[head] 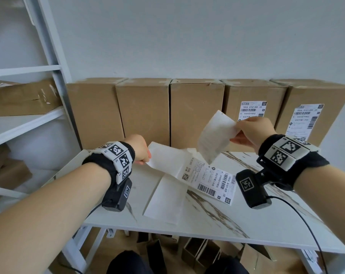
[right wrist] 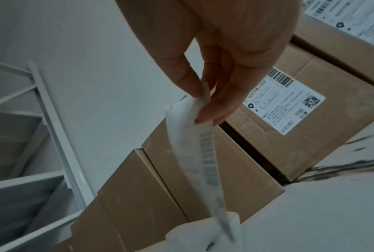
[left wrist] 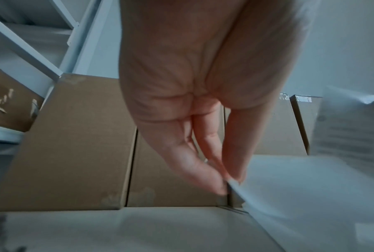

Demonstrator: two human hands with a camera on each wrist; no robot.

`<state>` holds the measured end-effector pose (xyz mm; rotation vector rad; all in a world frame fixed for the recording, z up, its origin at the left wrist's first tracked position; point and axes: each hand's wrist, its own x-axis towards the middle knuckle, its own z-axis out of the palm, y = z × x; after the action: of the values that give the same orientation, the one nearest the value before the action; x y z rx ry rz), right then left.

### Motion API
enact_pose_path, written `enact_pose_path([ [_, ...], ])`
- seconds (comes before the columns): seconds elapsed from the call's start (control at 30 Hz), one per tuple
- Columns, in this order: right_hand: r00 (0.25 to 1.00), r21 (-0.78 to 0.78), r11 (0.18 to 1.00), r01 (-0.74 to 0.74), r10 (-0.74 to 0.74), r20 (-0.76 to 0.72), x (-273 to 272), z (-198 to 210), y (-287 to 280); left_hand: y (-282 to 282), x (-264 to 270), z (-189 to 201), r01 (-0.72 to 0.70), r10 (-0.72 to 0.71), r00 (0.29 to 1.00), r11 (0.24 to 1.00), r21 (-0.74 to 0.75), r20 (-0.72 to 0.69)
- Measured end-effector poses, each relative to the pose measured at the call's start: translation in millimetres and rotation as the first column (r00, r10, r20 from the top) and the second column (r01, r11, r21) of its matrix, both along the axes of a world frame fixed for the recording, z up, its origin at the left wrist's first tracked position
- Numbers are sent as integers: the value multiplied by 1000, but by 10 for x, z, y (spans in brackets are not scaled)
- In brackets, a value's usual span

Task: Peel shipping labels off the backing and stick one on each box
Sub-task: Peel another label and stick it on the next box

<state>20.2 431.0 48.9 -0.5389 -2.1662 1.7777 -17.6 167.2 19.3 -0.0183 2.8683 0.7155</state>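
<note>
Far left: white metal shelving with a flattened cardboard piece lying on one shelf.

Along the wall, on the white marbled worktop: five upright brown boxes in a row, side by side. First box, second box and third box bare on their fronts. Fourth box carrying a stuck label, partly hidden behind the right hand; fifth box carrying its own stuck label, slightly tilted.

Left hand low above the worktop, in front of the first and second boxes, thumb and fingertips pinched on the left end of the backing strip. Strip running rightward from that pinch down to the worktop, its right part still bearing a printed label with barcodes. Beneath it, flat on the worktop, a blank white sheet.

Right hand raised in front of the fourth box, thumb and fingers pinching the upper corner of a peeled label. Label hanging free in the air, curved, pale reverse toward the head camera, print showing faintly through; lower tip just above the strip, between the two hands and in front of the third box. Cannot tell whether that tip touches the strip.

Black wrist bands with square markers and small cabled cameras on both wrists.
</note>
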Motion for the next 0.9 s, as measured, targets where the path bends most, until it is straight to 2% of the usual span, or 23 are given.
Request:
enact_pose_path([
  [0.07, 999, -43, 998, -45, 44, -28, 8, -1, -22, 6, -1, -12, 43, -48, 998, 986, -161, -32],
  [0.13, 995, 8, 997, -81, 81, -56, 21, -16, -54, 62, 38, -29, 61, -110, 984, 947, -315, -139],
  [0.2, 991, 132, 987, -86, 98, -86, 20, -38, -85, 156, 88, -76, 95, -181, 947, 948, -305, -266],
  [0.3, 988, 264, 963, -51, 87, -128, -3, -66, -121, 346, 164, -154, 269, -341, 865, 935, -232, -367],
  [0.4, 985, 300, 953, -42, 89, -146, -22, -84, -135, 520, 160, -190, 390, -486, 835, 853, -347, -256],
  [0.47, 983, 309, 950, -47, 98, -153, -16, -87, -135, 566, 111, -226, 382, -489, 854, 821, -425, -176],
  [0.53, 981, 319, 946, -58, 114, -158, 2, -90, -134, 582, 80, -248, 369, -495, 850, 804, -466, -181],
  [0.6, 979, 326, 943, -71, 128, -157, 16, -95, -136, 578, 82, -228, 381, -524, 825, 791, -478, -210],
  [0.67, 976, 340, 937, -78, 142, -168, 22, -101, -152, 555, 100, -208, 427, -558, 811, 771, -472, -177],
  [0.8, 967, 393, 914, -98, 181, -181, -3, -106, -234, 493, 164, -235, 529, -606, 795, 703, -475, -13],
  [0.9, 966, 402, 911, -91, 180, -188, -26, -99, -292, 439, 228, -232, 551, -586, 806, 692, -467, 83],
])
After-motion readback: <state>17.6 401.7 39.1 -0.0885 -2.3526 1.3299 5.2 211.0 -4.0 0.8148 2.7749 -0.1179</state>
